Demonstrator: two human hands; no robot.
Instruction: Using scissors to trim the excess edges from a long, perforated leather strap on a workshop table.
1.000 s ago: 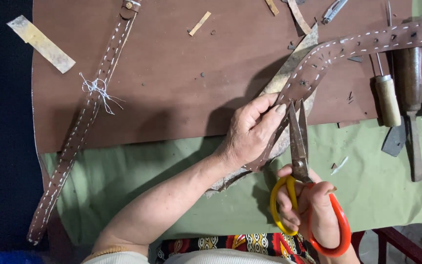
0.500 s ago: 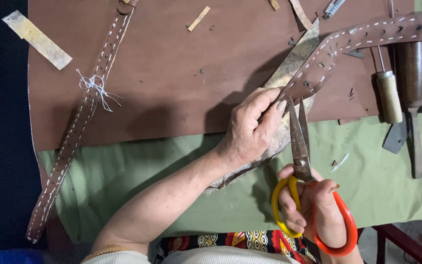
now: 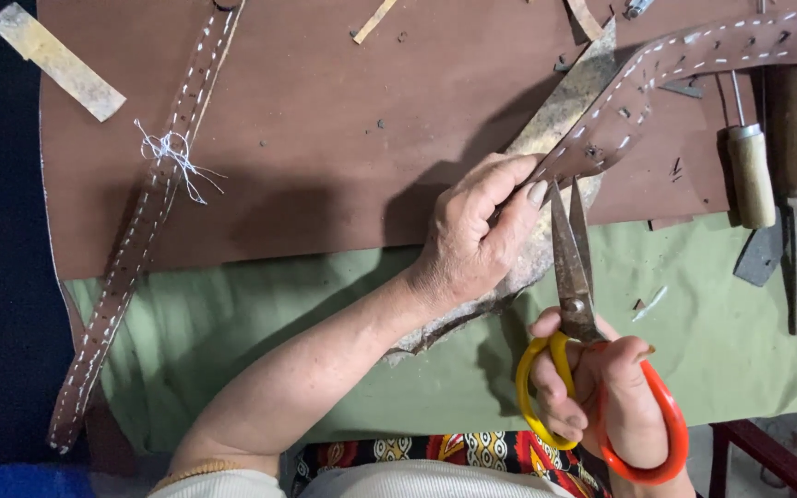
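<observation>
- My right hand (image 3: 601,392) is closest to me. My fingers are curled tight through the handles of the scissors (image 3: 576,304), one loop yellow and one red.
- The scissor blades point away from me. They look nearly closed, with just a thin gap, and the tips sit right at the edge of the stitched strap (image 3: 684,69).
- My left hand (image 3: 477,235) is a bit further out. Its fingers are closed, pinching the near end of that strap and pressing it on a rough tan piece (image 3: 565,106) under it.
- The strap runs from my left hand up to the far right. It has white stitches and small holes along it already, so the sewing looks done. I think the trimming is only at this near end, and most of the edge is still left.
- Both hands are over the green cloth (image 3: 232,341).
- Further out lies the big brown leather sheet (image 3: 343,120).
- On its left lies another stitched strap (image 3: 154,212) with a knot of white thread (image 3: 170,149).
- On the right are tools with wooden handles (image 3: 751,175).
- Far off lie small tan scraps (image 3: 57,60).
</observation>
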